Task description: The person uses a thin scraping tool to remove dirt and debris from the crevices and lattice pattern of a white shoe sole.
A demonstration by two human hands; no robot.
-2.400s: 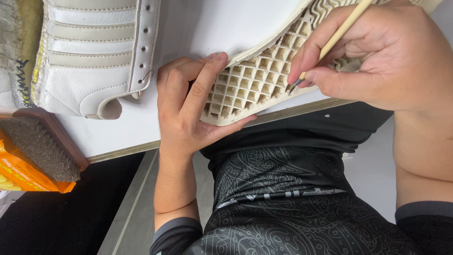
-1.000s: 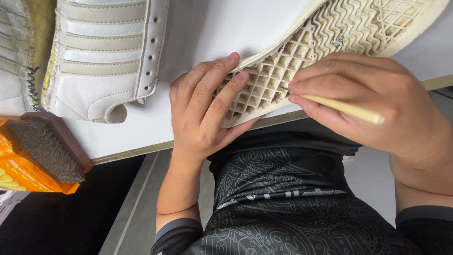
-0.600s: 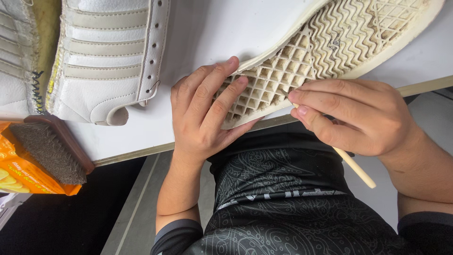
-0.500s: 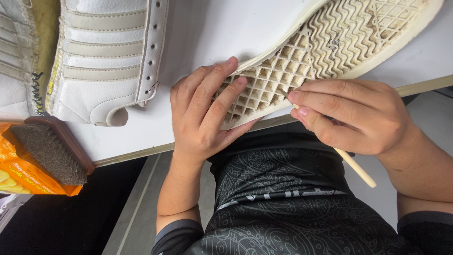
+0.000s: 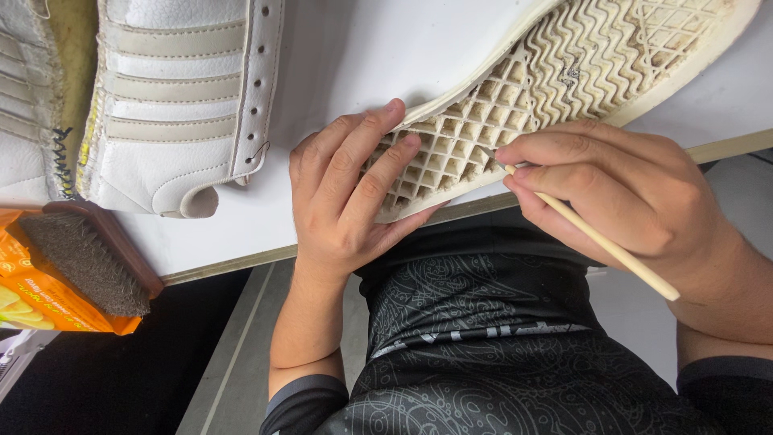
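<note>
Pinching a thin wooden stick (image 5: 596, 238) between pressed-together fingers, the right hand (image 5: 620, 193) sets its tip in the grid tread of an upturned shoe sole (image 5: 555, 89) at the bench's near edge. The left hand (image 5: 346, 193), fingers slightly spread, presses flat on the sole's heel. A white shoe (image 5: 177, 97) and a brush (image 5: 88, 258) lie toward the left edge.

Single head-worn view, looking steeply down, close in. Left hand (image 5: 346, 193) and right hand (image 5: 620, 193) fill centre frame; table edge (image 5: 225, 266) just below the fingers, wearer's lap beneath.
</note>
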